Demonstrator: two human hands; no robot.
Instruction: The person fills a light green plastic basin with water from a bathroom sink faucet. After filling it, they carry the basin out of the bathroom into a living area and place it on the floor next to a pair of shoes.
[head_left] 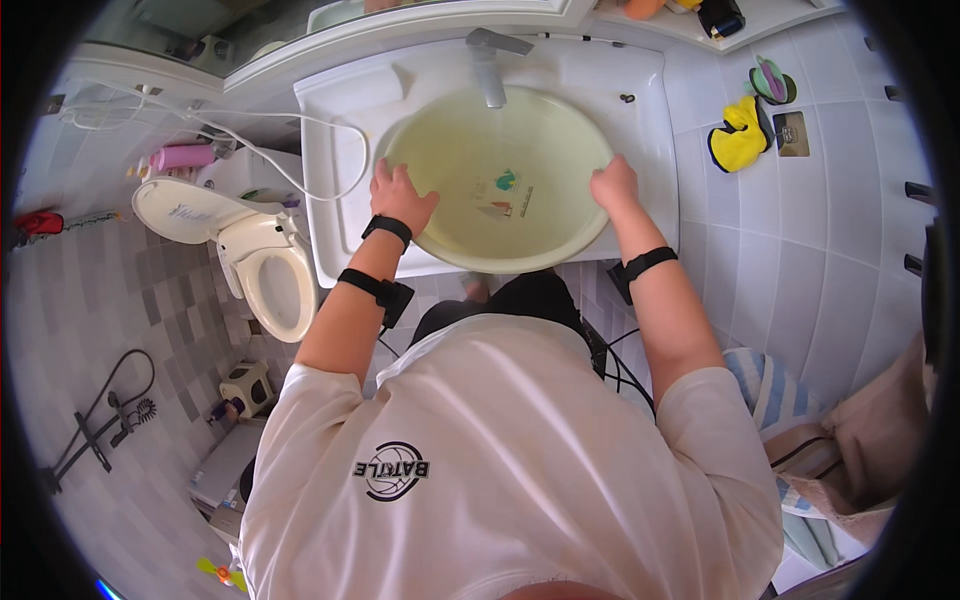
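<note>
A wide, round, pale yellow-green wash basin (505, 264) sits over the white washstand (345, 170), its far side under the grey faucet (490, 75). A small green and brown printed picture shows on its bottom; whether it holds water is hard to tell. My left hand (403, 203) grips the rim on the left, with the thumb toward the inside. On the opposite side my right hand (616, 187) is closed on the rim, its fingertips partly hidden. Both wrists wear black bands.
A white cable (270, 160) loops onto the washstand's left edge. Left of it stands a toilet (280, 290) with its lid up. Yellow gloves (738, 140) hang on the right wall. A mirror cabinet (300, 55) and a shelf (740, 35) line the far side.
</note>
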